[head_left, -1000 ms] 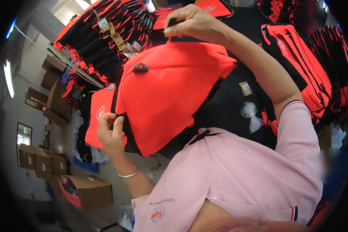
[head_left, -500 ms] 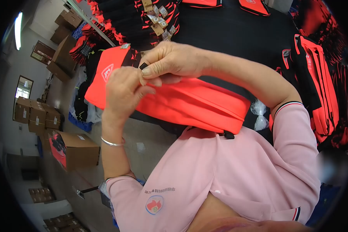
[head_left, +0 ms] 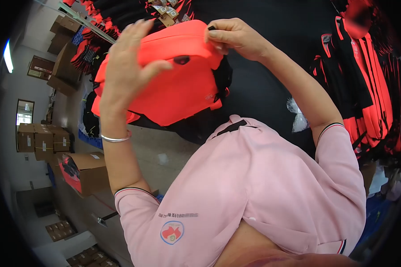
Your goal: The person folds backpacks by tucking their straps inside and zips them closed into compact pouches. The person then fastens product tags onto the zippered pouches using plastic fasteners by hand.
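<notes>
A bright red-orange backpack (head_left: 178,89) with black trim is held up over the left end of the black-covered table. My right hand (head_left: 236,38) pinches a small black strap end at the bag's upper right corner. In front of the bag's left part is my left hand (head_left: 127,71), slightly blurred, its fingers stretched out and thumb apart, holding nothing. A dark oval patch (head_left: 181,59) shows on the bag's upper face. Black straps hang at its right side.
Stacked red and black bags stand on the right (head_left: 365,84) and at the upper left. A clear plastic bundle (head_left: 297,116) lies on the black table (head_left: 263,89). An open carton (head_left: 91,173) sits on the floor at left, below stacked boxes (head_left: 43,138).
My hands have moved apart. My left hand has opened and risen away from my right hand. The backpack has shifted left and turned, with its broad face now showing.
</notes>
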`<act>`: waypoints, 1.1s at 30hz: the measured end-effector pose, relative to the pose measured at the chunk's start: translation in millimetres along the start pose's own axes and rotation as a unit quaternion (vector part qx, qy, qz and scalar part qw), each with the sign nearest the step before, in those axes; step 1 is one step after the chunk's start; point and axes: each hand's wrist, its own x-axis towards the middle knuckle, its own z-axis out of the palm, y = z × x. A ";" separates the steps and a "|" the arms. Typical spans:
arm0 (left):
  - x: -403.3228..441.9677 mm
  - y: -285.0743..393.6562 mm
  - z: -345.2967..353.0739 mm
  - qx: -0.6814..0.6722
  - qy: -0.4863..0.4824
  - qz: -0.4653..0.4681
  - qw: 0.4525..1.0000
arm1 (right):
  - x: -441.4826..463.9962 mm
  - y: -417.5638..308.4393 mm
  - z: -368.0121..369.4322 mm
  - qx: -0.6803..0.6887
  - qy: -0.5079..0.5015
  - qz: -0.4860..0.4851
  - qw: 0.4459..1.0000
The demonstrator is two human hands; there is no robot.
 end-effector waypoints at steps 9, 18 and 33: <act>11.2 -21.9 28.5 -0.124 -0.078 -0.076 0.986 | -17.4 32.2 3.4 0.087 0.018 0.002 0.996; 62.4 -39.6 131.1 -0.189 -0.082 -0.083 0.975 | -44.6 56.1 -27.2 0.136 0.167 0.035 0.976; -63.8 -21.8 211.4 -0.127 -0.019 -0.151 0.980 | -143.5 218.5 -85.1 -0.298 0.257 0.232 0.889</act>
